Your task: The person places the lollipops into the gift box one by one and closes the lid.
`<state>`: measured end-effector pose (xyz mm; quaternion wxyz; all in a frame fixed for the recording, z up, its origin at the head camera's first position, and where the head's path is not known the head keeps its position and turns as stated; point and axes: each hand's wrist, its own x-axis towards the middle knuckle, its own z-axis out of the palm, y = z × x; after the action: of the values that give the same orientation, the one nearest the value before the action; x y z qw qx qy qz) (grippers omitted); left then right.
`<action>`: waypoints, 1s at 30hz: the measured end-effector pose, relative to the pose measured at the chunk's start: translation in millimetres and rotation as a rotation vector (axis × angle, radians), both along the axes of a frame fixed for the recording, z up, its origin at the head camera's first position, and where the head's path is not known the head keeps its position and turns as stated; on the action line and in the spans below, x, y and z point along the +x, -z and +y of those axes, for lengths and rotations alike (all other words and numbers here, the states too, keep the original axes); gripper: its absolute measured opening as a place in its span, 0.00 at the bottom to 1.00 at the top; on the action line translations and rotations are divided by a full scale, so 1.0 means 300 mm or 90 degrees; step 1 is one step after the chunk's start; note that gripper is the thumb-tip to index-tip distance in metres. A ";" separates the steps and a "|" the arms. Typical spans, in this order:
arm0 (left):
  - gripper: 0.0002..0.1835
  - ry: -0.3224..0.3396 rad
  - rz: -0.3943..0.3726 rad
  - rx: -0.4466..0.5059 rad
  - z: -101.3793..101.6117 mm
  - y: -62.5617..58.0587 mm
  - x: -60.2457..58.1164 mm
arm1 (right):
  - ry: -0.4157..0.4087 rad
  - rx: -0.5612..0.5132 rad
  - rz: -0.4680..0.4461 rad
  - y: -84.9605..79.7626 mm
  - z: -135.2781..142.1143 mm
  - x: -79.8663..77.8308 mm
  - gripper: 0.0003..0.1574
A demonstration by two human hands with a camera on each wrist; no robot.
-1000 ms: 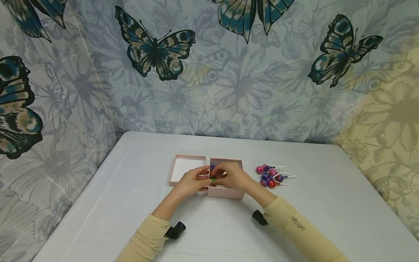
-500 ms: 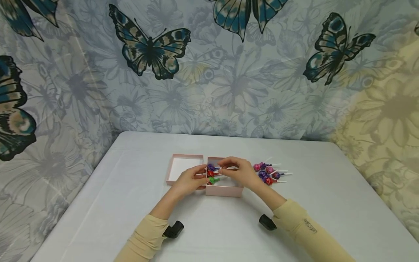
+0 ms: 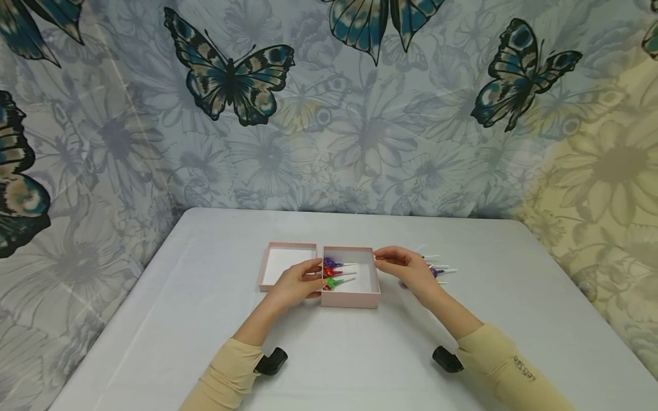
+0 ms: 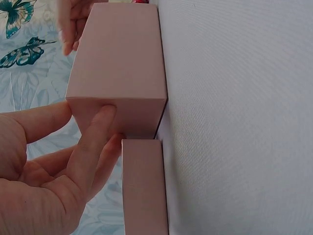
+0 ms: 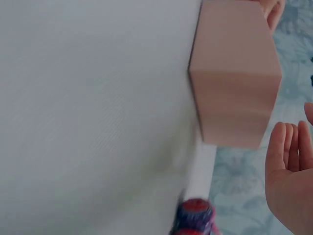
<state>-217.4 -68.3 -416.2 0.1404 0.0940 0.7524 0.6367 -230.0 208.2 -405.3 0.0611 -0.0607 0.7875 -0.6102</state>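
An uncovered pink box (image 3: 351, 300) stands mid-table with a purple lollipop (image 3: 329, 262), a red lollipop (image 3: 329, 272) and a green lollipop (image 3: 334, 282) lying in its left part, sticks pointing right. My left hand (image 3: 292, 286) touches the box's left wall, fingers against the side and at the top edge in the left wrist view. Just beyond the right wall is my right hand (image 3: 408, 270), fingers extended and holding nothing. It partly hides a pile of lollipops (image 3: 438, 273); one purple and red lollipop (image 5: 193, 218) from there shows blurred in the right wrist view.
The box's lid (image 3: 263, 274) lies inside-up along the left side of the box. A white cloth covers the table (image 3: 205, 245). Behind it hangs a butterfly-patterned backdrop (image 3: 349, 142). A black wrist camera (image 3: 272, 362) hangs at the left sleeve, another (image 3: 447, 359) at the right.
My right hand has let go of the green lollipop in the box and moved right, out past the right wall toward the pile. My left hand has stayed at the box's left side.
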 end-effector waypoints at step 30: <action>0.31 0.008 0.000 -0.011 0.003 -0.001 0.002 | 0.064 0.317 0.158 0.071 0.307 0.066 0.17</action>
<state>-216.8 -67.3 -415.9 0.1455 0.0973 0.7571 0.6294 -210.0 300.3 -426.7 -0.0534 -0.0791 0.9167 -0.3880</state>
